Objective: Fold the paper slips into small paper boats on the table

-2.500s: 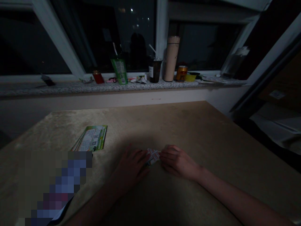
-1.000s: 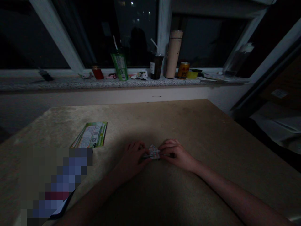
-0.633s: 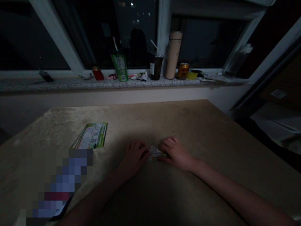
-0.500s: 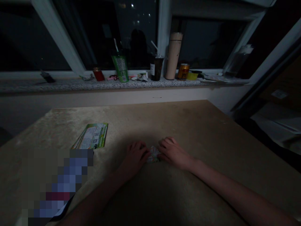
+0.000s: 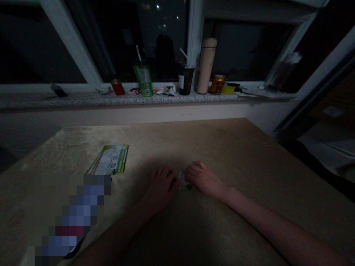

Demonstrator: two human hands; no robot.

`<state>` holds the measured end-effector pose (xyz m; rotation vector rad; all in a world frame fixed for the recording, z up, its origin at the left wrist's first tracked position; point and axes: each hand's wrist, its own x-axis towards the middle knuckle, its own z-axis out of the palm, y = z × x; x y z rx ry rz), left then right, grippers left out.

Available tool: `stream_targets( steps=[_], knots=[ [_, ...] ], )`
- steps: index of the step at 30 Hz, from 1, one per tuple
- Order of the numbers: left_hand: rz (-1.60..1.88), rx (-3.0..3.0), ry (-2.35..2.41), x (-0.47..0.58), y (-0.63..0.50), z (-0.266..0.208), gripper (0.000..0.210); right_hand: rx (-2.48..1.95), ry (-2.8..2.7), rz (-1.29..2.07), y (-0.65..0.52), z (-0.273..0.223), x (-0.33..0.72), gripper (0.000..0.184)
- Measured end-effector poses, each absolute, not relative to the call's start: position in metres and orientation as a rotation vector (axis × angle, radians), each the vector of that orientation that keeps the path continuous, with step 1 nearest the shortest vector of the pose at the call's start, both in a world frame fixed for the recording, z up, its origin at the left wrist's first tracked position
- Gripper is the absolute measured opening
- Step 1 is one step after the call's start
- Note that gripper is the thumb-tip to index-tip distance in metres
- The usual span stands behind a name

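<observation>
A small folded piece of printed paper [image 5: 182,181], whitish with green patches, lies on the tabletop between my hands. From its left side, my left hand [image 5: 164,184] keeps bent fingers and thumb against its edge. My right hand [image 5: 203,180] is curled with its fingertips on the paper's right side. Both hands rest low over the wood, and their fingers hide the paper's edges. To the left, a fanned stack of green-and-white printed cards [image 5: 112,160] sits apart from my hands.
A pixelated object [image 5: 80,210] lies at the table's left front. Along the granite windowsill [image 5: 163,99] stand a green cup [image 5: 144,79], a red jar [image 5: 118,88], a dark cup [image 5: 185,81], a tall pink flask [image 5: 206,66] and an orange can [image 5: 217,85].
My right hand's fingers have curled in more at the paper's right side. The left hand has shifted slightly right, and the whole view has moved a little.
</observation>
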<state>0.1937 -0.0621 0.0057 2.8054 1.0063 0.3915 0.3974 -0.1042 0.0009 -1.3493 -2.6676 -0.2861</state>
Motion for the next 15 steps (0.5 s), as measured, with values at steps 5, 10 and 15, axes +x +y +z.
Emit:
stream_targets(
  steps=[5, 10, 15],
  knots=[
    [0.396, 2.834, 1.032, 0.195, -0.059, 0.002, 0.020, -1.373, -2.658, -0.284, -0.106, 0.001, 0.396, 0.009],
    [0.434, 2.870, 1.059, 0.201, -0.074, 0.008, 0.028, -1.397, -2.660, -0.287, -0.107, 0.002, 0.394, 0.011],
    [0.361, 2.950, 0.872, 0.198, -0.125, 0.005, 0.053, -1.393, -2.677, -0.279, -0.105, 0.002, 0.394, 0.010]
  ],
)
